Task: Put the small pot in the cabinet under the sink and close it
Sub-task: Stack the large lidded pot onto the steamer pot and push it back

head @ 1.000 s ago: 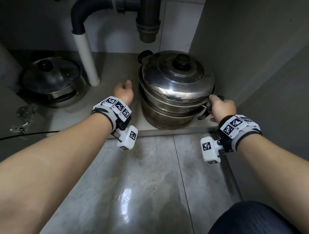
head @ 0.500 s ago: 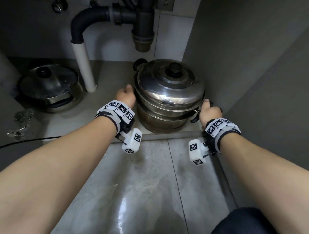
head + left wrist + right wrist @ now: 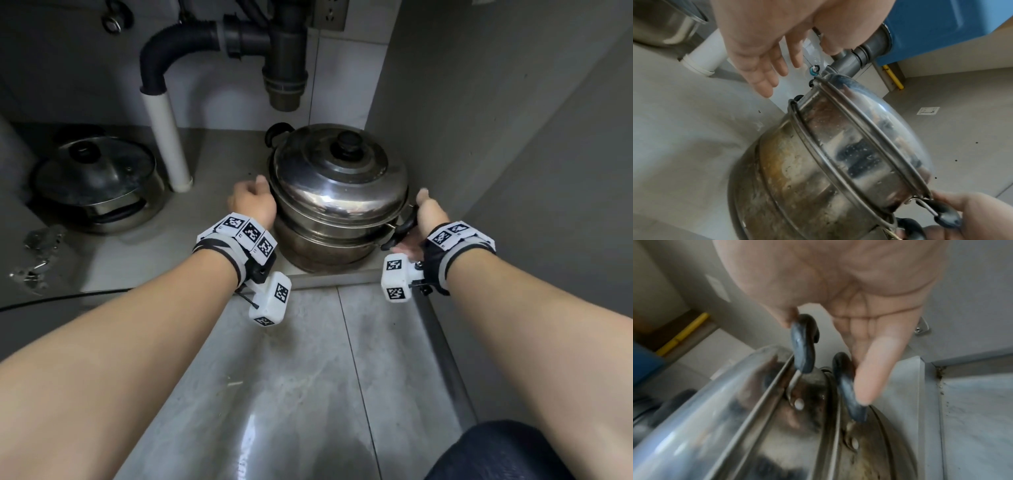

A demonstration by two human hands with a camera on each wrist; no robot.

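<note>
Steel on the cabinet floor [image 3: 212,240]: the small pot [image 3: 337,202] sits just below the drain pipe [image 3: 284,68], near the front edge. Your right hand [image 3: 423,222] steadies its black side handles [image 3: 803,345] with straight fingers; your left hand [image 3: 253,204] hangs loose beside it, holding nothing, likely after release.

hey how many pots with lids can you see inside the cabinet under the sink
2. One steel pot stands at the right, between both hands. A second lidded pot sits at the back left, beyond the white pipe. More may be hidden out of view.
</note>
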